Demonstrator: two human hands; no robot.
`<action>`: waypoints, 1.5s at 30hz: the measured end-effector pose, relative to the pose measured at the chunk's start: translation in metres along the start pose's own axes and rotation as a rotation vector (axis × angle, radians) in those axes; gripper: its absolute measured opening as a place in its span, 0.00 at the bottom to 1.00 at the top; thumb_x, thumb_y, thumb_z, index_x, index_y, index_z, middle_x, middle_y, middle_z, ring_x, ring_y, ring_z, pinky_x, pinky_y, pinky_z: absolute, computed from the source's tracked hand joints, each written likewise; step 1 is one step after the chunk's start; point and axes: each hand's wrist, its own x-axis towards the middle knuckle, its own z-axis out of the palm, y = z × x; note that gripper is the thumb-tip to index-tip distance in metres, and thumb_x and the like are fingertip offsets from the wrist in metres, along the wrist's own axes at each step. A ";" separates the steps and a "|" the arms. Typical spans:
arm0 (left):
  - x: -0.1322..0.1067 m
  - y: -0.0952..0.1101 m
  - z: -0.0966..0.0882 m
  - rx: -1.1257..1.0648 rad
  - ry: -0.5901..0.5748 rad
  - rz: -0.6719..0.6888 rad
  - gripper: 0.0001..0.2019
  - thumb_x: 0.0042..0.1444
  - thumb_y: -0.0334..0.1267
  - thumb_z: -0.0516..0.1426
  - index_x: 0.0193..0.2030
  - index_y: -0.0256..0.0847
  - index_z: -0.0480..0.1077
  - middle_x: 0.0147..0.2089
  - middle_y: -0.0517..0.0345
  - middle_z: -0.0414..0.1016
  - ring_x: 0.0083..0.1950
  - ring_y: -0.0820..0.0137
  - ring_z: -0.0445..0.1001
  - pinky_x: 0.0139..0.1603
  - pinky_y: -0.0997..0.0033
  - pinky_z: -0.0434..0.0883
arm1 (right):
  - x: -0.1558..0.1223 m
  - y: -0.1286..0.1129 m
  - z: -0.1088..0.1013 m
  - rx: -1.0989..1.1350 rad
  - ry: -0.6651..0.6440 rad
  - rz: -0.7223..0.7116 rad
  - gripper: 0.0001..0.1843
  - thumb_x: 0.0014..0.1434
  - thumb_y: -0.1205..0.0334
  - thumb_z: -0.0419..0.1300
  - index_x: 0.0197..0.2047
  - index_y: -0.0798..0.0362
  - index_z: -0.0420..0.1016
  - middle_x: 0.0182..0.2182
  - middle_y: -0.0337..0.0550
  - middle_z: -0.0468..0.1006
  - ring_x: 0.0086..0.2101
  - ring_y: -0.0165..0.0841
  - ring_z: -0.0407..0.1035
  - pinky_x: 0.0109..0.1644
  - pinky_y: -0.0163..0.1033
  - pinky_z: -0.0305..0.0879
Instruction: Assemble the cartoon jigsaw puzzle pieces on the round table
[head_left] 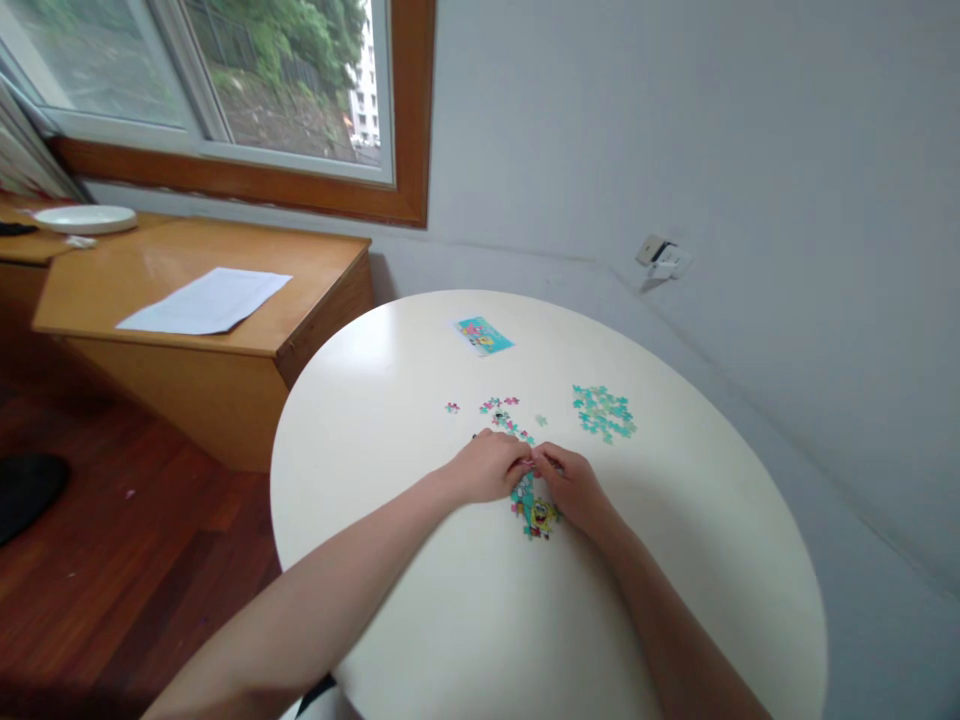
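On the round cream table [420, 600] my left hand [491, 467] and my right hand [574, 487] meet fingertip to fingertip, both pinched together over small jigsaw pieces. A partly joined patch of puzzle [534, 512] with yellow and teal colours lies just beneath and between them. Loose pink and teal pieces [501, 407] are scattered just beyond my fingers. A cluster of teal pieces [604, 413] lies further right. What exactly sits between my fingertips is too small to make out.
A small picture card [484, 335] lies at the table's far side. To the left stands a wooden cabinet [225, 380] with a white sheet of paper [206, 300] and a white plate [85, 218]. Grey wall with a socket [661, 256] runs on the right.
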 end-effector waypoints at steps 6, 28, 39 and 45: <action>0.000 -0.001 -0.001 -0.107 0.068 -0.040 0.09 0.56 0.34 0.51 0.25 0.38 0.65 0.24 0.59 0.68 0.27 0.73 0.65 0.31 0.74 0.60 | 0.001 0.004 0.002 0.001 0.016 -0.008 0.15 0.57 0.55 0.47 0.22 0.51 0.63 0.18 0.37 0.68 0.23 0.29 0.62 0.28 0.33 0.55; 0.004 -0.017 -0.002 -0.303 0.368 -0.360 0.13 0.57 0.34 0.48 0.22 0.37 0.61 0.22 0.62 0.61 0.26 0.74 0.59 0.29 0.74 0.56 | 0.004 0.010 0.007 -0.038 0.227 -0.052 0.11 0.55 0.59 0.52 0.26 0.52 0.71 0.22 0.39 0.72 0.25 0.30 0.64 0.31 0.35 0.61; 0.004 -0.023 0.000 -0.198 0.389 -0.392 0.11 0.56 0.32 0.49 0.24 0.37 0.66 0.26 0.58 0.67 0.30 0.72 0.64 0.34 0.73 0.60 | 0.005 0.037 0.011 -0.282 0.348 -0.168 0.14 0.56 0.63 0.53 0.43 0.49 0.76 0.37 0.47 0.71 0.40 0.38 0.66 0.47 0.46 0.62; 0.004 -0.025 0.000 -0.155 0.366 -0.412 0.12 0.57 0.33 0.48 0.24 0.37 0.65 0.26 0.58 0.66 0.30 0.72 0.64 0.33 0.73 0.59 | 0.002 0.033 0.013 -0.367 0.264 -0.144 0.16 0.58 0.62 0.52 0.48 0.45 0.75 0.41 0.45 0.71 0.42 0.37 0.65 0.49 0.46 0.60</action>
